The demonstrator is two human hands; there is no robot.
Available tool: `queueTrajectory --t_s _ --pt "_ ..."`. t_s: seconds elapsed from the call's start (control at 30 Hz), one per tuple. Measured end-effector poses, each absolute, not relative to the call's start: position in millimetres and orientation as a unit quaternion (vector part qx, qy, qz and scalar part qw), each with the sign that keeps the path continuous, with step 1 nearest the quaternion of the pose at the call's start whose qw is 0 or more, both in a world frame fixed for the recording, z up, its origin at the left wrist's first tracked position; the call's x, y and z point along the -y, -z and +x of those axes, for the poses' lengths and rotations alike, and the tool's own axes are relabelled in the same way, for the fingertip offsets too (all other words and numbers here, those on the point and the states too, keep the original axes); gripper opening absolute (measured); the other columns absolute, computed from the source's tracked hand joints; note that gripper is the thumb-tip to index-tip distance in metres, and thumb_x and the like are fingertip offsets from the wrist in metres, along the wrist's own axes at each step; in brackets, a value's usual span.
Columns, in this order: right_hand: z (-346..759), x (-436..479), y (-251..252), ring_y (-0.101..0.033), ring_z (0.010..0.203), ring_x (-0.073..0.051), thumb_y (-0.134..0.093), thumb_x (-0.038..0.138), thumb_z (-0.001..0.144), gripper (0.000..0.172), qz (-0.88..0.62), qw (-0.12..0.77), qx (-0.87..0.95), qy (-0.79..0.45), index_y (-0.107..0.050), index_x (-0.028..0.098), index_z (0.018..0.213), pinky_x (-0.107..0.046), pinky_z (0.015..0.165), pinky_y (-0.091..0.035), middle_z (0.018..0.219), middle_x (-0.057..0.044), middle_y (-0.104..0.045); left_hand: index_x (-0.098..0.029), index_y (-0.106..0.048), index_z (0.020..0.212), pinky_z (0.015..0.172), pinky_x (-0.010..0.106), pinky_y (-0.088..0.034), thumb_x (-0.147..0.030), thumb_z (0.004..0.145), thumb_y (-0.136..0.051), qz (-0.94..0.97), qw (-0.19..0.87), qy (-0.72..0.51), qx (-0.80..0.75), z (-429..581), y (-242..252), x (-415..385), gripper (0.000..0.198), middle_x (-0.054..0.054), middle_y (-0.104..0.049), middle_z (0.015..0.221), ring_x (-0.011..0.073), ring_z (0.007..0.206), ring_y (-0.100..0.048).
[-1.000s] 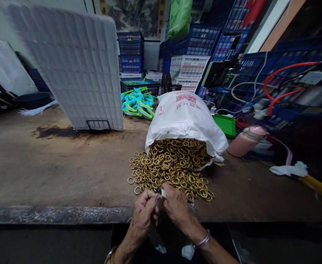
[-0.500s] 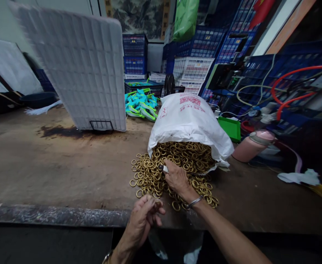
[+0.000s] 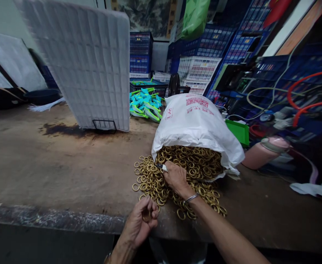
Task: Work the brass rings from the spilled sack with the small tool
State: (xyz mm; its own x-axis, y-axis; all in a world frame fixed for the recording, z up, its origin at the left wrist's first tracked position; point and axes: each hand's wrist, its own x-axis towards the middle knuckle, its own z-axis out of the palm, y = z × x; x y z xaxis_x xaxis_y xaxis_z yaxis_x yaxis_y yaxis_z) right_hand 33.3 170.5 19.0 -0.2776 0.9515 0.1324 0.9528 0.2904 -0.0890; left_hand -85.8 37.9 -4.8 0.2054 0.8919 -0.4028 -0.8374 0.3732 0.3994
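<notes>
Brass-coloured rings (image 3: 150, 179) spill in a loose heap out of a white woven sack (image 3: 190, 115) lying on its side on the table. My left hand (image 3: 143, 220) is curled at the near edge of the heap, its fingers closed around a ring that shows partly in the palm. Over the heap, at the sack's mouth, is my right hand (image 3: 175, 178), back upward and fingers bent. A small black-and-white tool (image 3: 162, 167) sticks out at its fingertips; its kind cannot be made out. Whether this hand also grips a ring is hidden.
A tall white padded board (image 3: 95, 73) stands on the wooden table (image 3: 67, 176). Behind are turquoise-and-green pieces (image 3: 146, 104) and stacked blue and white crates (image 3: 198, 68). To the right lie a green tray (image 3: 237, 132), a pink cylinder (image 3: 267, 152) and red hoses (image 3: 293, 97).
My left hand has moved slightly left and down, and its fingers have curled in more. My right hand stays over the rings. The whole view has shifted a little.
</notes>
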Motion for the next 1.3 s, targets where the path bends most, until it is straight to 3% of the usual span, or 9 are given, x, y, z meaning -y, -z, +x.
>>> queueTrajectory --t_s 0.27,0.33,0.43,0.63,0.77,0.93,1.1,1.3 --pt "51.7 -163.2 -22.3 -0.047 0.067 -0.012 -0.042 0.021 0.079 0.011 -0.558 0.203 0.8 -0.088 -0.052 0.019 0.075 -0.022 0.057 -0.028 0.076 -0.001 -0.053 -0.017 -0.047 0.072 0.036 0.014 -0.021 -0.04 0.072 -0.06 0.174 0.682 -0.572 -0.421 -78.0 3.3 -46.9 0.026 -0.005 -0.047 0.059 0.0029 0.04 -0.034" --pt "56.5 -154.3 -23.5 -0.043 0.061 -0.011 -0.041 0.024 0.079 0.013 -0.531 0.225 0.797 -0.18 -0.049 0.019 0.071 -0.021 0.056 -0.028 0.066 0.002 -0.048 -0.017 -0.052 0.08 0.039 0.015 -0.027 -0.038 0.072 -0.061 0.232 0.614 -0.593 -0.466 -76.2 6.8 -50.6 0.024 -0.005 -0.05 0.061 0.0037 0.043 -0.037" --pt "60.8 -136.8 -20.4 -0.036 0.053 -0.009 -0.04 0.03 0.079 0.02 -0.504 0.232 0.752 -0.355 -0.044 0.019 0.062 -0.021 0.05 -0.027 0.055 0.005 -0.039 -0.017 -0.058 0.094 0.056 0.018 -0.04 -0.03 0.072 -0.061 0.342 0.505 -0.607 -0.509 -74.7 10.5 -54.9 0.026 0.0 -0.058 0.074 0.0083 0.06 -0.05" --pt "62.3 -103.2 -7.0 -0.035 0.05 -0.007 -0.049 0.029 0.069 0.014 -0.475 0.255 0.604 -0.587 -0.044 0.018 0.062 -0.019 0.048 -0.028 0.054 0.007 -0.04 -0.017 -0.062 0.099 0.079 0.028 -0.045 -0.015 0.079 -0.048 0.58 0.386 -0.548 -0.463 -72.7 9.9 -50.4 0.025 0.007 -0.065 0.093 0.017 0.087 -0.059" --pt "61.9 -87.5 -11.5 -0.03 0.043 -0.005 -0.048 0.027 0.066 0.01 -0.483 0.23 0.529 -0.659 -0.046 0.018 0.064 -0.018 0.041 -0.02 0.051 0.008 -0.04 -0.017 -0.062 0.097 0.078 0.028 -0.046 -0.012 0.079 -0.047 0.618 0.331 -0.543 -0.463 -71.0 12.4 -41.6 0.024 0.007 -0.067 0.091 0.0168 0.086 -0.061" --pt "64.5 -74.3 -17.2 -0.023 0.038 -0.005 -0.044 0.036 0.073 0.017 -0.506 0.222 0.516 -0.655 -0.047 0.019 0.07 -0.019 0.037 -0.014 0.05 0.007 -0.042 -0.017 -0.065 0.087 0.071 0.026 -0.046 -0.015 0.079 -0.05 0.63 0.292 -0.53 -0.487 -71.0 12.3 -31.9 0.017 0.005 -0.067 0.079 0.0152 0.075 -0.06" --pt "69.0 -63.5 -11.8 -0.034 0.049 -0.008 -0.044 0.045 0.076 0.032 -0.485 0.284 0.633 -0.532 -0.045 0.018 0.06 -0.02 0.047 -0.028 0.054 0.005 -0.04 -0.016 -0.065 0.079 0.068 0.025 -0.043 -0.017 0.078 -0.051 0.612 0.315 -0.512 -0.513 -66.3 5.0 -21.2 0.014 0.004 -0.065 0.073 0.0148 0.071 -0.057" --pt "71.9 -52.2 -5.9 -0.035 0.055 -0.008 -0.045 0.038 0.075 0.028 -0.498 0.287 0.686 -0.445 -0.042 0.018 0.056 -0.02 0.051 -0.029 0.054 0.006 -0.037 -0.015 -0.053 0.065 0.046 0.018 -0.031 -0.032 0.078 -0.051 0.461 0.544 -0.496 -0.495 -53.4 -1.0 -5.0 0.022 -0.004 -0.047 0.052 0.0068 0.047 -0.039"
